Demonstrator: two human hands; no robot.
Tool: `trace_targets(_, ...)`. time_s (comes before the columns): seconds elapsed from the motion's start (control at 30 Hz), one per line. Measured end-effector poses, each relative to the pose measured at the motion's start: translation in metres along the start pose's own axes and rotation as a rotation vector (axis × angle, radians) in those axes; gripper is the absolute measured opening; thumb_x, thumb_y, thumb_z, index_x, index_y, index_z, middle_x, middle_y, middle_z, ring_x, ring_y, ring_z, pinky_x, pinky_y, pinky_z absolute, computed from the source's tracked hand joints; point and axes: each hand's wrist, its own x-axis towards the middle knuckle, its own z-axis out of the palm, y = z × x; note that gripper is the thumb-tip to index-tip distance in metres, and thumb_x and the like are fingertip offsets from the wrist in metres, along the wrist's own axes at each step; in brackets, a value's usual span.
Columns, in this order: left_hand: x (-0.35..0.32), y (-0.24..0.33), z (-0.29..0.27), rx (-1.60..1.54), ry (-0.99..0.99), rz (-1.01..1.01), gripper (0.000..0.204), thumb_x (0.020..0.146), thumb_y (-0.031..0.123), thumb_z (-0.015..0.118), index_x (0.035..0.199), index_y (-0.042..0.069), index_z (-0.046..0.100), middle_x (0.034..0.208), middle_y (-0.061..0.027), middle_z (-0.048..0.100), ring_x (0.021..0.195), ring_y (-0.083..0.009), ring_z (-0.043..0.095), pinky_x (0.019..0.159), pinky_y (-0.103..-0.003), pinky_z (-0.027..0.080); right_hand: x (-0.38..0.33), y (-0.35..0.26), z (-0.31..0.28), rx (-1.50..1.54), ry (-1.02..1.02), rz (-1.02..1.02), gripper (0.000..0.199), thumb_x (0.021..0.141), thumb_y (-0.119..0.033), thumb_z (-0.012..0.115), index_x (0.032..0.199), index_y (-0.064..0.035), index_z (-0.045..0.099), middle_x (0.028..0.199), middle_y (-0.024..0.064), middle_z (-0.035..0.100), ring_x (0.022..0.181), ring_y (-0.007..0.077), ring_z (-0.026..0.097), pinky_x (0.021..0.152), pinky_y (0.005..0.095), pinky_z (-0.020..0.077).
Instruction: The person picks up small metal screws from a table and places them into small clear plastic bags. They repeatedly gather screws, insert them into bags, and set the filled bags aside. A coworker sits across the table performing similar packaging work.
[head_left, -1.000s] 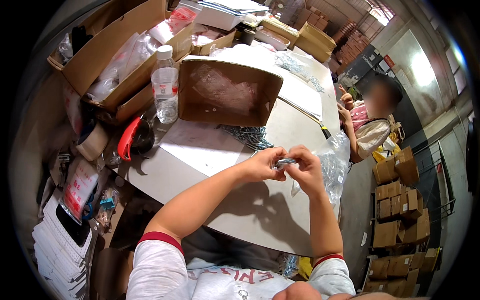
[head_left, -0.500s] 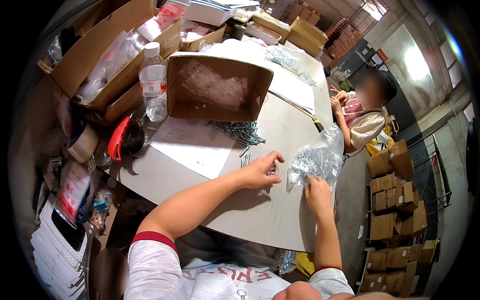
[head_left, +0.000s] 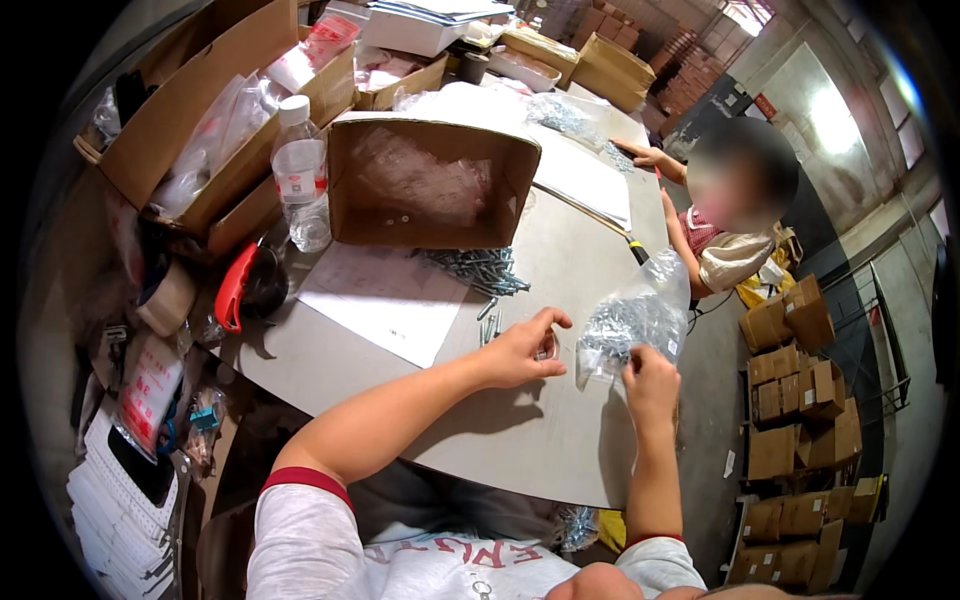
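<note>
A clear plastic bag of silvery screws (head_left: 625, 325) lies on the right part of the grey table. At its near edge is my right hand (head_left: 652, 385), its fingers pinched together; anything between them is too small to make out. To the left of the bag, my left hand (head_left: 522, 352) hovers low over the table with fingers curled and thumb apart from the index finger. Something small and shiny shows in its palm, mostly hidden. Beyond it lies a loose pile of screws (head_left: 485, 270), with a few single screws (head_left: 489, 325) nearer to me.
A tipped cardboard box (head_left: 435, 235) with clear bags inside stands behind the pile. Left are a water bottle (head_left: 300, 180), a red-handled tape dispenser (head_left: 236, 288) and a paper sheet (head_left: 385, 310). A person (head_left: 735, 215) sits across at the right, one hand on the table.
My right hand has drawn back from the screws in the bag, its fingers now closed. My left hand barely moved. The other person has stretched an arm onto the table's far end.
</note>
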Motion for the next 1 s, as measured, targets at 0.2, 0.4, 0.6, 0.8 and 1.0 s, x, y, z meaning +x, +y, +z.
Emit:
trace_targets(0.2, -0.001, 0.004, 0.0, -0.123, -0.154, -0.014, 0.062, 0.082, 0.017, 0.072, 0.129, 0.006, 0.033, 0.077, 0.0017, 0.048, 0.073, -0.0089, 0.045, 0.067, -0.025, 0.041, 0.006, -0.034, -0.032, 0.771, 0.036, -0.273, 0.017, 0.078, 0.01, 0.063, 0.093, 0.0025, 0.065, 0.082, 0.0125, 0.066, 0.071, 0.018, 0.064, 0.064, 0.0269, 0.0505)
trace_targets(0.4, -0.002, 0.015, -0.003, -0.44, -0.318, -0.208, 0.069, 0.087, 0.027, 0.068, 0.137, 0.006, 0.026, 0.083, -0.0007, 0.048, 0.078, -0.0107, 0.048, 0.071, -0.026, 0.043, 0.006, -0.047, 0.0, 0.848, -0.172, -0.31, 0.016, 0.078, 0.007, 0.065, 0.091, -0.0027, 0.066, 0.08, 0.0077, 0.068, 0.071, 0.0149, 0.065, 0.059, 0.0264, 0.0484)
trace_targets(0.6, -0.005, 0.007, 0.001, -0.66, -0.455, -0.28, 0.082, 0.085, 0.044, 0.066, 0.141, 0.003, 0.022, 0.086, -0.0033, 0.048, 0.076, -0.014, 0.049, 0.071, -0.029, 0.045, -0.004, -0.047, 0.013, 0.97, -0.351, -0.294, 0.012, 0.081, 0.002, 0.065, 0.092, -0.0015, 0.065, 0.081, 0.0072, 0.068, 0.069, 0.0114, 0.063, 0.06, 0.0244, 0.0481)
trace_targets(0.8, -0.005, 0.006, 0.002, -0.684, -0.374, -0.332, 0.075, 0.086, 0.049, 0.063, 0.135, 0.006, 0.026, 0.085, -0.0019, 0.049, 0.073, -0.0125, 0.048, 0.068, -0.028, 0.044, -0.002, -0.048, 0.01, 0.976, -0.381, -0.452, 0.013, 0.081, -0.003, 0.065, 0.094, -0.0006, 0.066, 0.098, 0.01, 0.063, 0.087, 0.0176, 0.062, 0.074, 0.0295, 0.0482)
trace_targets(1.0, -0.004, 0.002, 0.004, -0.72, -0.349, -0.325, 0.067, 0.088, 0.046, 0.062, 0.133, 0.008, 0.029, 0.09, -0.001, 0.05, 0.077, -0.0095, 0.05, 0.068, -0.027, 0.044, -0.004, -0.047, 0.013, 0.973, -0.437, -0.399, 0.015, 0.077, -0.005, 0.07, 0.092, -0.0032, 0.067, 0.104, 0.0084, 0.054, 0.095, 0.0207, 0.056, 0.08, 0.0318, 0.0468)
